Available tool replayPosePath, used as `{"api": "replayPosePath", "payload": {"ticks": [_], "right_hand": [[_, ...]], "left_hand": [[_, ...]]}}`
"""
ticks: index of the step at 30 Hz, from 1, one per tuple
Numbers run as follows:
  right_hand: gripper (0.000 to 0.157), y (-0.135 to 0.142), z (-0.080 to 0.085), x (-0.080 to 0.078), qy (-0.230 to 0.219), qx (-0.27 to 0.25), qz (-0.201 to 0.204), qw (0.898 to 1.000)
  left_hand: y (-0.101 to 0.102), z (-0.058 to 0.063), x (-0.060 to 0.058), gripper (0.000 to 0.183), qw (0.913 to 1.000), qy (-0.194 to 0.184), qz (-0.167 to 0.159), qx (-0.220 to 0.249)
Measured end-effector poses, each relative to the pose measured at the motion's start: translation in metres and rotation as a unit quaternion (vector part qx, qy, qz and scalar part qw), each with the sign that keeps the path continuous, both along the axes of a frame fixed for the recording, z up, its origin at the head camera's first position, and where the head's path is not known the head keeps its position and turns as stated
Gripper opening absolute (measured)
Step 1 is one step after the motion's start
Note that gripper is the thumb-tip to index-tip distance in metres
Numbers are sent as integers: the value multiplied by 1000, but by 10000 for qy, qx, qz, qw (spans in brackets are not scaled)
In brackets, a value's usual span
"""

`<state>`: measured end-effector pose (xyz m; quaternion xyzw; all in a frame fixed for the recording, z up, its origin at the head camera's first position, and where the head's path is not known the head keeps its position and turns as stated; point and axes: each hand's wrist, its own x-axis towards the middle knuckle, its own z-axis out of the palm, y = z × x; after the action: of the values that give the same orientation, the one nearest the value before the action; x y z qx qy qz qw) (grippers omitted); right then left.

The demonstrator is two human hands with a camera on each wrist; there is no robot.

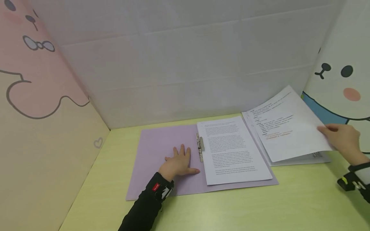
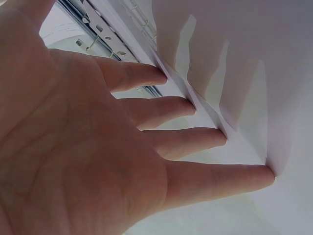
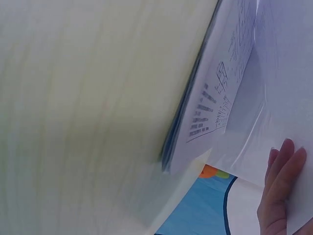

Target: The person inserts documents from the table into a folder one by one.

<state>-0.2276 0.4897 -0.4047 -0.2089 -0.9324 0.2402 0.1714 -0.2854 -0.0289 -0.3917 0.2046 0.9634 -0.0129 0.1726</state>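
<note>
At the head view's right, a printed sheet point(image 1: 297, 134) is pinched at its edge by the right hand point(image 1: 344, 140). At lower centre, the left hand point(image 1: 177, 164), fingers spread wide, rests on the opened purple folder point(image 1: 162, 141).

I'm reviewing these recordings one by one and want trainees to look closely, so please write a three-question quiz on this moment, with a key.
1. Which hand holds the raised printed sheet?
2. True or false: the left hand has its fingers spread over the bare side of the purple folder.
3. Fill in the blank: in the head view, the metal clip sits along the ____ edge of the printed stack that lies on the folder.

Key:
1. The right hand.
2. True.
3. Left.
</note>
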Motion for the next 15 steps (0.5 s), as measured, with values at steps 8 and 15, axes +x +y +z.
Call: {"api": "replayPosePath", "payload": {"ticks": [8,15], "right_hand": [[65,10,-9,-2,-72,-122,-107,9998],[69,10,-11,-3,-55,-202,-63,9998]], "left_hand": [[-1,1,1,107,10000,-8,-16,12],[-1,4,3,107,10000,-30,-12,28]]}}
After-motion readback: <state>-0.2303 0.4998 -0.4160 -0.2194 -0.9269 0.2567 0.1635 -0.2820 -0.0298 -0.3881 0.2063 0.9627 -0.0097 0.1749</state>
